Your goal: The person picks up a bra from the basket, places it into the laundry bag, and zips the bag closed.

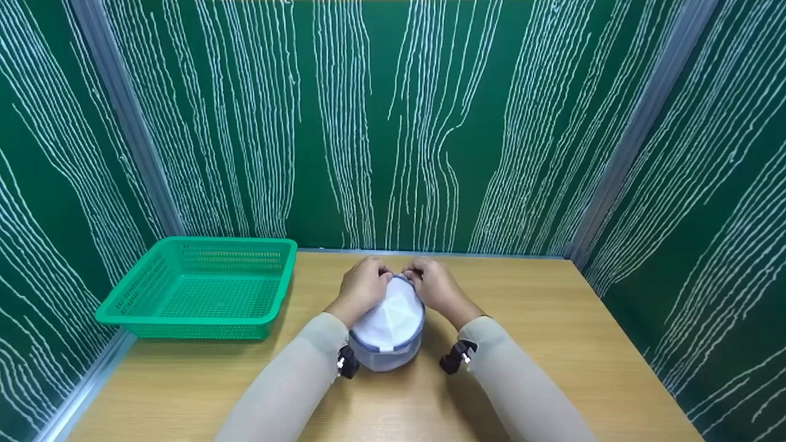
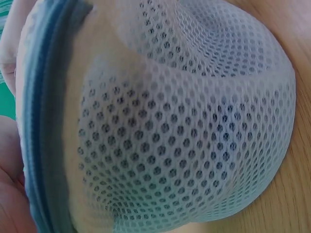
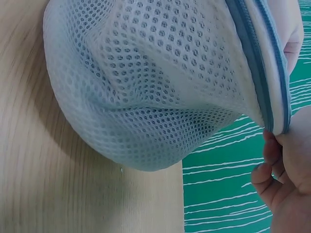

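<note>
A white mesh laundry bag [image 1: 388, 316] with a blue zipper [image 2: 46, 116] round its top stands on the table between my forearms. Its top is a smooth white panel, and the sides are honeycomb mesh [image 3: 141, 63]. With curled fingers, my left hand [image 1: 363, 285] grips the far left part of the rim. My right hand [image 1: 437, 290] pinches the rim close by on the far right, thumb and fingers at the zipper edge. The zipper pull is hidden by the fingers. Through the mesh I cannot tell whether anything lies inside.
A green plastic basket [image 1: 212, 328] with perforated sides stands on the left of the wooden table [image 1: 528, 319]. Green panels [image 1: 399, 141] with white wavy lines, joined by grey metal posts [image 1: 638, 123], enclose the table at the back and sides.
</note>
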`<state>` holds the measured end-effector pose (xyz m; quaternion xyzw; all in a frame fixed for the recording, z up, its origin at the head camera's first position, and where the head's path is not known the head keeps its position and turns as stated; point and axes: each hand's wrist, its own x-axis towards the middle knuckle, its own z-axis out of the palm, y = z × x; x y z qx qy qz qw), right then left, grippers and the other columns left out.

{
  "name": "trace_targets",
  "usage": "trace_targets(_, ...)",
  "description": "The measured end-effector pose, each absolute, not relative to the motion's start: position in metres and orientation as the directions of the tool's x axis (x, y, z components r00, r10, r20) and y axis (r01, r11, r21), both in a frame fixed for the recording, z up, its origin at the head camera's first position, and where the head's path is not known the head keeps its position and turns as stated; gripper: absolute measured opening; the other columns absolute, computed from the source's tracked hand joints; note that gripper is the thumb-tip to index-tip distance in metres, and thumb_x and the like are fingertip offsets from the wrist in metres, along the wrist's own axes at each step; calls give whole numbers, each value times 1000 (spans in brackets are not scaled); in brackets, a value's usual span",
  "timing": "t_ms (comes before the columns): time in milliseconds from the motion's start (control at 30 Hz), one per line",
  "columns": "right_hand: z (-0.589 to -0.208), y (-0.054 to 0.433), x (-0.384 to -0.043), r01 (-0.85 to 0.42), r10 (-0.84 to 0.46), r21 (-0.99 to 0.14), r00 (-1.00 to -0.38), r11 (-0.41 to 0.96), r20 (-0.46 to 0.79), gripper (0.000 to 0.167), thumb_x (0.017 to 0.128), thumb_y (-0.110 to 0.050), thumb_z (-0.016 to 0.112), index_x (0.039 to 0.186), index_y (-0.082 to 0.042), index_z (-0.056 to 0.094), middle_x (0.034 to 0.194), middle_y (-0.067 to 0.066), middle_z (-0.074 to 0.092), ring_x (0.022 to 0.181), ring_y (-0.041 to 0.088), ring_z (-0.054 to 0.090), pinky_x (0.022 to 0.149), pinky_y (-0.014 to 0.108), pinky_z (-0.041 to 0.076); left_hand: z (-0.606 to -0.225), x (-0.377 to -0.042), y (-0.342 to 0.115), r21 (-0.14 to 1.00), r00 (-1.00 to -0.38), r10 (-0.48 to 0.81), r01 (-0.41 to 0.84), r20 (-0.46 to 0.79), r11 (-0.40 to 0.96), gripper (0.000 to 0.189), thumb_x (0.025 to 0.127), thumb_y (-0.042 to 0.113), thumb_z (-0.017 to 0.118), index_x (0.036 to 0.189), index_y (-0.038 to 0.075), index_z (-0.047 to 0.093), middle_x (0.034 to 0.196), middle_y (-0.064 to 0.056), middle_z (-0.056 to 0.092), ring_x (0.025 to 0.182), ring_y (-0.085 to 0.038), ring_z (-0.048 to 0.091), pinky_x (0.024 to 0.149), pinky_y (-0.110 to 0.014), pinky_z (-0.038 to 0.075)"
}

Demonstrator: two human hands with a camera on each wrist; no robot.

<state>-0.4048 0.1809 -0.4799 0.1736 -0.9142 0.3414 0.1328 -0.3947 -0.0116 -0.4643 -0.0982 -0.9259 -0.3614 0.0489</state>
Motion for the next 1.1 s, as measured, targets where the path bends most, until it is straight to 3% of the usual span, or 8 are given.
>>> trace_targets(333, -479, 184, -404, -315, -184, -633, -946, 708, 266, 11, 112, -4, 69, 108, -9, 78, 109, 9, 80, 105, 25, 76, 98, 42, 68, -469, -396, -21, 714, -996, 54, 89, 71, 694, 21, 118, 25, 63, 120, 13, 80, 123, -7, 76, 113, -26, 72, 104, -49, 62)
trace_targets(533, -480, 188, -404, -350, -202, -620, -933, 702, 298, 11, 111, -1, 69, 107, -6, 78, 108, 11, 80, 106, 28, 77, 97, 44, 69, -470, -394, -28, 720, -999, 18, 41, 39, 693, 24, 118, 25, 60, 122, 11, 79, 122, -8, 76, 111, -26, 72, 103, -49, 64)
trace_targets(667, -482, 191, -405, -366, -202, -618, -925, 696, 321, 13, 110, 0, 69, 104, -6, 79, 106, 11, 81, 105, 28, 78, 97, 45, 68, -472, -393, -36, 735, -1000, -17, 3, 21, 678, 23, 117, 24, 59, 113, 11, 78, 111, -7, 73, 103, -26, 69, 94, -45, 62)
trace_targets(867, -483, 191, -404, -329, -181, -631, -940, 702, 289, 13, 112, -2, 68, 104, -6, 78, 108, 11, 80, 106, 27, 76, 98, 46, 68, -483, -398, -44, 773, -998, -60, -29, 12, 634, 24, 111, 25, 63, 90, 15, 71, 91, -3, 61, 88, -23, 60, 74, -37, 48)
trace_targets(967, -482, 189, -403, -295, -163, -639, -952, 710, 259, 13, 113, -3, 67, 105, -6, 77, 108, 11, 80, 105, 26, 75, 97, 46, 68, -486, -398, -43, 779, -997, -72, -31, 18, 627, 24, 110, 27, 65, 90, 16, 72, 93, -3, 64, 89, -23, 61, 76, -37, 49)
trace_targets(1100, -480, 186, -404, -284, -159, -648, -956, 707, 245, 13, 113, -3, 67, 105, -8, 77, 108, 10, 79, 103, 25, 75, 96, 44, 68, -484, -397, -40, 787, -998, -67, -34, 9, 616, 23, 113, 29, 64, 106, 13, 79, 107, -6, 73, 100, -25, 67, 90, -43, 61)
